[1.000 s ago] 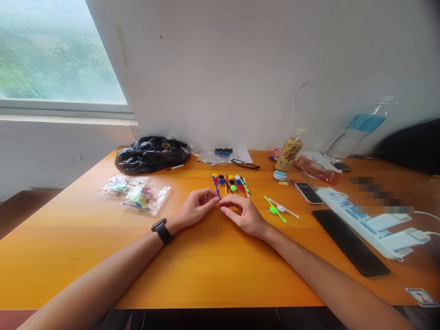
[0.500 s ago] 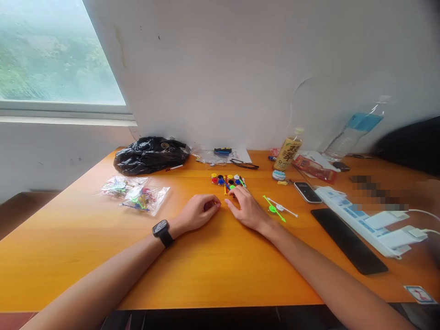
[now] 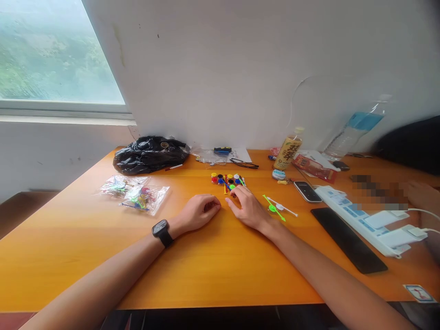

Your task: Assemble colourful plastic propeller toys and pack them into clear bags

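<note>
My left hand [image 3: 200, 211] rests on the table with its fingers curled in towards the thumb, and nothing shows in it. A black watch is on that wrist. My right hand [image 3: 249, 208] lies with thumb and forefinger apart, holding nothing that I can see. Its fingertips reach the near edge of a group of small coloured plastic discs and arrow pointers [image 3: 221, 180], partly covering them. To its right lie a green arrow spinner [image 3: 273, 208] and a white arrow spinner [image 3: 288, 211], crossing each other. Clear bags of coloured spinner parts [image 3: 146, 200] lie to the left.
A black plastic bag [image 3: 147, 156] and glasses [image 3: 244, 163] lie at the back. To the right are a drink bottle [image 3: 288, 151], a phone-like device [image 3: 307, 191], a white power strip [image 3: 357, 220] and a black flat strip [image 3: 349, 240]. Another person's hand [image 3: 421, 195] shows at the right edge.
My two hands and the parts stay where they were. At the right edge, the other person's hand shows more clearly than before.
</note>
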Motion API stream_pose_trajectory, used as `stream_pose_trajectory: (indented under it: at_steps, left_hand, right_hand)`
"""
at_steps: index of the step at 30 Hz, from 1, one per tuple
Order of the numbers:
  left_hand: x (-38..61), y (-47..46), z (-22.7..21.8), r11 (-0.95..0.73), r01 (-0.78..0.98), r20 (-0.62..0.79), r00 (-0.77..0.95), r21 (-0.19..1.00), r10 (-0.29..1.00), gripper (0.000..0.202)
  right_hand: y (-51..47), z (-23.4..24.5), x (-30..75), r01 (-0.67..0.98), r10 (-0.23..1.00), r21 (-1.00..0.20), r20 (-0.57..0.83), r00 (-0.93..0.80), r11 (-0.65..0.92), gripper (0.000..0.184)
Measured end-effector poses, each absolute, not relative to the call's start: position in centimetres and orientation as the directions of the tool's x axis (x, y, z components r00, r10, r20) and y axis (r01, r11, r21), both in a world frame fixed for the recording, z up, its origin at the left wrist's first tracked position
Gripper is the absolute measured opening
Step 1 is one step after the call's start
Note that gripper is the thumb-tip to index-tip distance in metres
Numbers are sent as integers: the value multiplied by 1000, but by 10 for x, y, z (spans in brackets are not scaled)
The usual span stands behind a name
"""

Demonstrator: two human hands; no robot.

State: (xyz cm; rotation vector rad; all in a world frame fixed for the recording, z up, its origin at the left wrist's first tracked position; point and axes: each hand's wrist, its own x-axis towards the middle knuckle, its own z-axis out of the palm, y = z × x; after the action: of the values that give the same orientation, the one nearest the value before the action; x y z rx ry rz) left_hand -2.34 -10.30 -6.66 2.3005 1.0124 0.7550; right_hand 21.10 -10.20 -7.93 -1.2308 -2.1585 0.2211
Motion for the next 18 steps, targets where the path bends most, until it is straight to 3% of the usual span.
stream_pose_trajectory:
  at_steps: [10, 18]
  left_hand:
    - [-23, -104, -66, -592, 479, 280, 573, 648, 771, 22]
    - [-26, -103, -74, -542, 499, 371, 406, 675, 835, 21]
  right_hand:
    - [-101, -81, 213, 724, 823, -419, 425, -376, 547, 13]
    - [-110, -67, 208, 667, 794, -472, 516, -321, 577, 46]
